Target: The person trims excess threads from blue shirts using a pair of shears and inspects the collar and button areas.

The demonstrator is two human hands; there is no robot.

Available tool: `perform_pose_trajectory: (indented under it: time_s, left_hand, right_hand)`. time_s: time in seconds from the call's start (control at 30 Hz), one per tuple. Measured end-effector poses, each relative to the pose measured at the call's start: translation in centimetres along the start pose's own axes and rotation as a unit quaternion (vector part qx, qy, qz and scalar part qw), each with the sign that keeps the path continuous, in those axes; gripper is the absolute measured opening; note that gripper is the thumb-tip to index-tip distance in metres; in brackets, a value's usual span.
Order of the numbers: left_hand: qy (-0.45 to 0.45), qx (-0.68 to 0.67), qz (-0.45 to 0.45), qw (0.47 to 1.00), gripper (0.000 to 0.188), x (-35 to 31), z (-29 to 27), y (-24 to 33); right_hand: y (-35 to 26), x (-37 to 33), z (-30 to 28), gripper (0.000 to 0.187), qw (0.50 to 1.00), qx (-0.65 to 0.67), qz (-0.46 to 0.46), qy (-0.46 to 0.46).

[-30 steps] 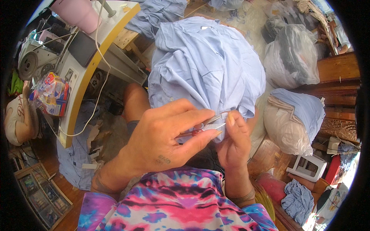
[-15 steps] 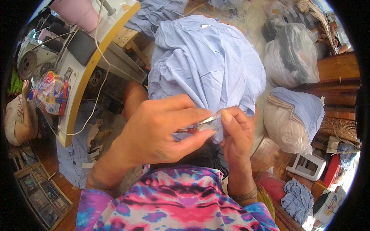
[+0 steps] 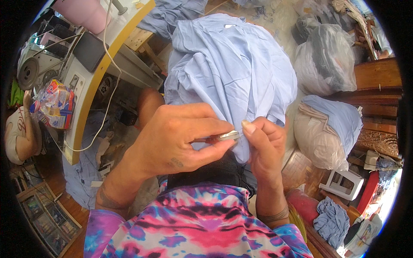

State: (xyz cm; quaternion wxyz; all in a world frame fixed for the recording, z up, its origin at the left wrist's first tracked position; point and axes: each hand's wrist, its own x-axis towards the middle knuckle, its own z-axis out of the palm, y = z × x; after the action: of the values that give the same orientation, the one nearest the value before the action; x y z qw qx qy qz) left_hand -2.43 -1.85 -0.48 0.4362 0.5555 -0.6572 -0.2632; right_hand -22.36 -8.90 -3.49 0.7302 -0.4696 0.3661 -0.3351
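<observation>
A light blue garment (image 3: 228, 69) lies bunched over my lap, a small white label showing near its far edge. My left hand (image 3: 174, 139) holds a pair of thread snips (image 3: 229, 136) between thumb and fingers, its red-brown handle partly hidden in the grip. The blades are pressed together, their tips close to the cloth edge. Just to the right, my right hand (image 3: 267, 144) pinches the garment's edge between thumb and forefinger; whether a thread is held there is too small to tell.
A sewing machine table (image 3: 97, 73) stands at the left with a pink bucket (image 3: 81, 15), a phone-like black slab (image 3: 89, 51) and a hanging white cable (image 3: 112, 88). Stuffed plastic bags (image 3: 325, 60), folded cloth (image 3: 333, 120) and a white stool (image 3: 343, 184) are at the right. Another person sits far left.
The blades of the snips have come together; they were apart before. Both hands stay nearly in place, still at the garment's edge.
</observation>
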Motion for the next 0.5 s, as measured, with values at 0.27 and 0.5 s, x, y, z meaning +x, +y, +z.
perform_pose_trajectory:
  time_s: [0.27, 0.5]
  left_hand:
    - [0.009, 0.005, 0.023, 1.0, 0.027, -0.1, 0.2, -0.6]
    - [0.014, 0.019, 0.051, 0.998, 0.029, -0.3, 0.3, -1.2]
  right_hand:
    - [0.1, 0.2, 0.0, 0.028, 1.0, -0.01, -0.008, 0.004]
    - [0.5, 0.2, 0.3, 0.026, 1.0, -0.011, -0.018, 0.015]
